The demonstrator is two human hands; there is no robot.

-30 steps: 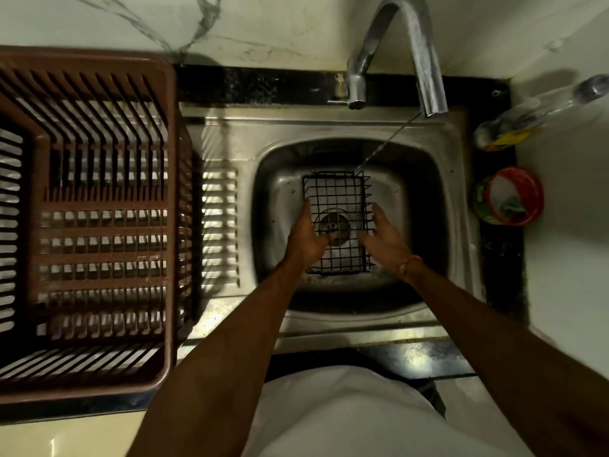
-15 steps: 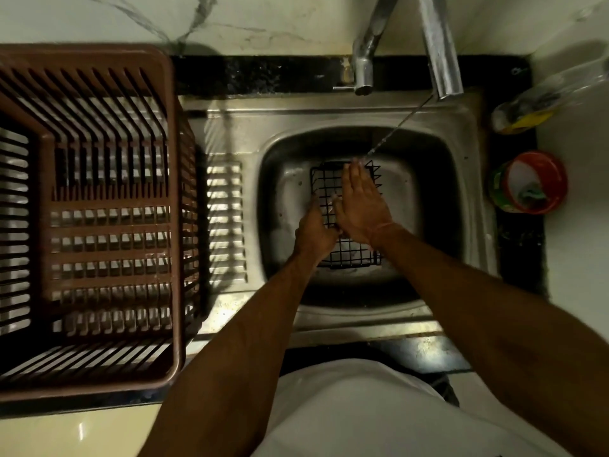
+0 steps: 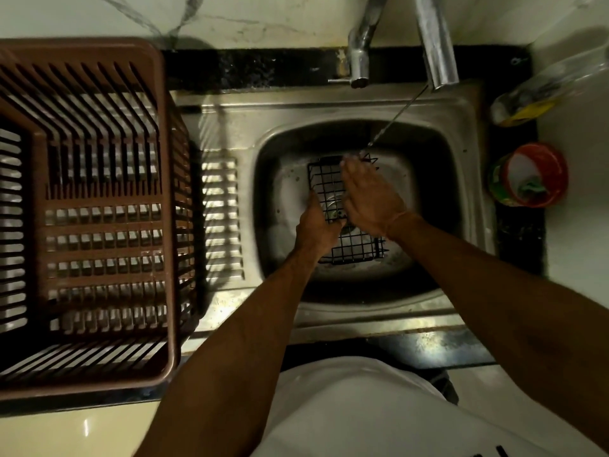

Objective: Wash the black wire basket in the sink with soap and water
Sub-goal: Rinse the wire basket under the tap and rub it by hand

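The black wire basket (image 3: pixel 324 179) lies in the bowl of the steel sink (image 3: pixel 461 179), over the drain. My left hand (image 3: pixel 318 225) grips the basket's left side, fingers curled on the wires. My right hand (image 3: pixel 369 199) lies flat across the top of the basket with straight fingers, its fingertips at the far edge. A thin stream of water (image 3: pixel 395 117) runs slantwise from the tap (image 3: pixel 438 44) onto those fingertips. Much of the basket's right half is hidden under my right hand.
A large brown plastic dish rack (image 3: pixel 92 209) stands on the drainboard at the left. At the sink's right are a red tub of soap with a green scrubber (image 3: pixel 530 176) and a clear bottle with a yellow label (image 3: pixel 540 94). A wall rises behind.
My right hand came from the basket's right side onto its top and slid toward the far edge under the stream. My left hand keeps its hold on the left side.
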